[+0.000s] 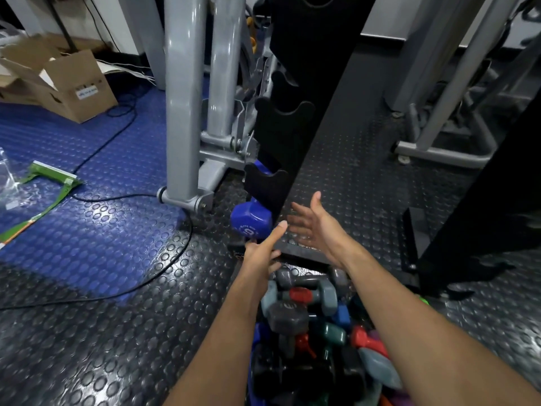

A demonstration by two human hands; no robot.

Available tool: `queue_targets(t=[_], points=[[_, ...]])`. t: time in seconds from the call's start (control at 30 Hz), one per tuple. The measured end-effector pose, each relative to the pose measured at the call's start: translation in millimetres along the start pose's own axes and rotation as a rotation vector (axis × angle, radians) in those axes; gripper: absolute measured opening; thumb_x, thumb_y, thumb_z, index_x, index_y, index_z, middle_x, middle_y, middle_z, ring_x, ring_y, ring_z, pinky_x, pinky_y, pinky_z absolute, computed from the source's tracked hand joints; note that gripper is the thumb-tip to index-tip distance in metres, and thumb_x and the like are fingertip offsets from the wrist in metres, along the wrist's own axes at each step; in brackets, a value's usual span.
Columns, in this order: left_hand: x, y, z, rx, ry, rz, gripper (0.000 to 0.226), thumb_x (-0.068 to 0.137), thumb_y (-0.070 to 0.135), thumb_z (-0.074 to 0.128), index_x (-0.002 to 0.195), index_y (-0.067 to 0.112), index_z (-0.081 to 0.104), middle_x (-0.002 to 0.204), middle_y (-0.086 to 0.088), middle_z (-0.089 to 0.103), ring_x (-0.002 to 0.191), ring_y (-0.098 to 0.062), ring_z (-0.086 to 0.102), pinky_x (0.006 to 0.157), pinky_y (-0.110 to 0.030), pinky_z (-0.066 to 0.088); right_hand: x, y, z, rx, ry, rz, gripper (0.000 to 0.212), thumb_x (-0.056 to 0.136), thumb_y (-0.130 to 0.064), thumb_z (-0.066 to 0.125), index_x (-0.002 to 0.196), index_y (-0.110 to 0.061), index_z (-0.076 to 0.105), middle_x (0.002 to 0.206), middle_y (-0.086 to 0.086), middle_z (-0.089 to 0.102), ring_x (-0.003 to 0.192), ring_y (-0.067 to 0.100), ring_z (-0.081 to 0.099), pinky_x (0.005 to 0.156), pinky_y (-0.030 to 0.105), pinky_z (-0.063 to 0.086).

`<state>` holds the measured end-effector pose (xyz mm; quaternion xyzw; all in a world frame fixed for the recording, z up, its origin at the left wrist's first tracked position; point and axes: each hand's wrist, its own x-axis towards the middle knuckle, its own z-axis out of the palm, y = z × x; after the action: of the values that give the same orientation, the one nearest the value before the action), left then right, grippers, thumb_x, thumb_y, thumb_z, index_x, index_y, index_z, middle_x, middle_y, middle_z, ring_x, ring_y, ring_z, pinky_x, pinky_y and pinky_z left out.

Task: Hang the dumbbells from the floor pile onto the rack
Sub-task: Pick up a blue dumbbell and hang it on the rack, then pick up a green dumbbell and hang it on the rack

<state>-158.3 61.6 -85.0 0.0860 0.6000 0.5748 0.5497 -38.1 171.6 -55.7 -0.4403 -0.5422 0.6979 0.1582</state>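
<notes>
A black upright rack with cradle-shaped holders rises in the middle of the view. A blue dumbbell hangs in its lowest holder, one head facing me. My left hand reaches just below that blue head, thumb stretched up and fingers loosely bent, holding nothing. My right hand is spread flat beside the rack's foot, palm turned left, empty. Under my forearms lies the floor pile of dumbbells in grey, red, teal, blue and purple.
A grey machine frame stands left of the rack, with black cables trailing over the studded floor. An open cardboard box and green packaging lie at the left. More grey machine legs stand at the right.
</notes>
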Motion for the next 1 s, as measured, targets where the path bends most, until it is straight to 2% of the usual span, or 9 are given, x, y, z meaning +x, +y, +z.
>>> queue_targets(t=[0.07, 0.2, 0.33, 0.47, 0.63, 0.73, 0.83, 0.93, 1.0], points=[[-1.2, -4.5, 5.3, 0.031, -0.031, -0.011, 0.113, 0.053, 0.068, 0.09, 0.148, 0.022, 0.049, 0.135, 0.0, 0.064, 0.117, -0.02, 0.063, 0.099, -0.041, 0.054, -3.5, 2.3, -12.7, -0.035, 0.029, 0.01, 0.091, 0.088, -0.087, 0.018, 0.153, -0.03, 0.048, 0.146, 0.003, 0.06, 0.13, 0.022, 0.06, 0.115, 0.05, 0.041], [-2.8, -15.0, 16.3, 0.15, -0.061, -0.019, 0.097, 0.073, 0.06, 0.085, 0.149, 0.015, 0.045, 0.126, 0.0, 0.064, 0.116, -0.018, 0.062, 0.1, -0.04, 0.054, -19.5, 9.2, -42.9, -0.202, 0.084, 0.055, 0.081, 0.093, -0.081, 0.028, 0.146, -0.026, 0.055, 0.136, 0.0, 0.066, 0.12, 0.019, 0.065, 0.098, 0.04, 0.047], [-6.8, -32.3, 26.9, 0.312, -0.086, -0.007, 0.079, 0.076, 0.057, 0.084, 0.138, 0.017, 0.056, 0.122, -0.001, 0.067, 0.111, -0.018, 0.067, 0.091, -0.038, 0.057, -35.2, 23.1, -77.7, -0.414, 0.102, 0.131, 0.066, 0.099, -0.066, 0.048, 0.146, -0.021, 0.056, 0.139, 0.003, 0.065, 0.121, 0.023, 0.064, 0.108, 0.045, 0.047], [-14.4, -54.9, 42.7, 0.497, -0.175, 0.028, 0.06, 0.081, 0.049, 0.083, 0.127, 0.018, 0.061, 0.114, -0.001, 0.073, 0.104, -0.016, 0.071, 0.085, -0.036, 0.059, -53.5, 34.3, -101.0, -0.533, 0.116, 0.189, 0.057, 0.097, -0.062, 0.056, 0.136, -0.02, 0.064, 0.128, 0.004, 0.07, 0.112, 0.02, 0.067, 0.108, 0.044, 0.048], [-19.4, -81.4, 66.9, 0.722, -0.285, 0.082, 0.038, 0.085, 0.044, 0.08, 0.113, 0.022, 0.066, 0.107, 0.004, 0.073, 0.096, -0.013, 0.069, 0.08, -0.029, 0.053, -77.8, 53.1, -137.6, -0.815, 0.071, 0.215, 0.04, 0.103, -0.047, 0.057, 0.125, -0.018, 0.071, 0.115, 0.006, 0.071, 0.097, 0.017, 0.065, 0.082, 0.029, 0.051], [-21.5, -92.8, 79.0, 0.724, -0.298, 0.083, 0.024, 0.089, 0.036, 0.078, 0.105, 0.021, 0.069, 0.097, 0.008, 0.073, 0.087, -0.006, 0.067, 0.072, -0.02, 0.047, -85.5, 67.7, -162.0, -0.933, 0.13, 0.229, 0.035, 0.101, -0.045, 0.062, 0.121, -0.02, 0.075, 0.118, 0.003, 0.072, 0.104, 0.018, 0.064, 0.086, 0.028, 0.049], [-18.0, -105.3, 92.7, 0.666, -0.291, 0.045, 0.025, 0.089, 0.037, 0.076, 0.106, 0.019, 0.072, 0.102, 0.001, 0.076, 0.094, -0.016, 0.069, 0.077, -0.027, 0.051, -79.9, 79.8, -167.1, -1.058, 0.124, 0.216, 0.033, 0.098, -0.043, 0.066, 0.119, -0.019, 0.076, 0.117, 0.004, 0.073, 0.109, 0.02, 0.066, 0.089, 0.028, 0.048], [-11.6, -117.2, 106.4, 0.66, -0.248, 0.043, 0.009, 0.09, 0.03, 0.076, 0.091, 0.023, 0.07, 0.095, -0.001, 0.074, 0.09, -0.019, 0.067, 0.078, -0.036, 0.052, -71.6, 93.6, -166.5, -1.137, 0.116, 0.219, 0.03, 0.096, -0.044, 0.068, 0.111, -0.02, 0.076, 0.106, 0.003, 0.076, 0.098, 0.02, 0.068, 0.083, 0.03, 0.05], [-5.0, -123.7, 116.8, 0.671, -0.232, 0.053, 0.009, 0.09, 0.026, 0.077, 0.093, 0.021, 0.07, 0.1, -0.005, 0.074, 0.092, -0.019, 0.067, 0.088, -0.037, 0.054, -72.7, 102.6, -170.6, -1.096, 0.183, 0.207, 0.03, 0.094, -0.043, 0.069, 0.116, -0.023, 0.076, 0.107, 0.001, 0.076, 0.1, 0.019, 0.069, 0.086, 0.029, 0.05]])
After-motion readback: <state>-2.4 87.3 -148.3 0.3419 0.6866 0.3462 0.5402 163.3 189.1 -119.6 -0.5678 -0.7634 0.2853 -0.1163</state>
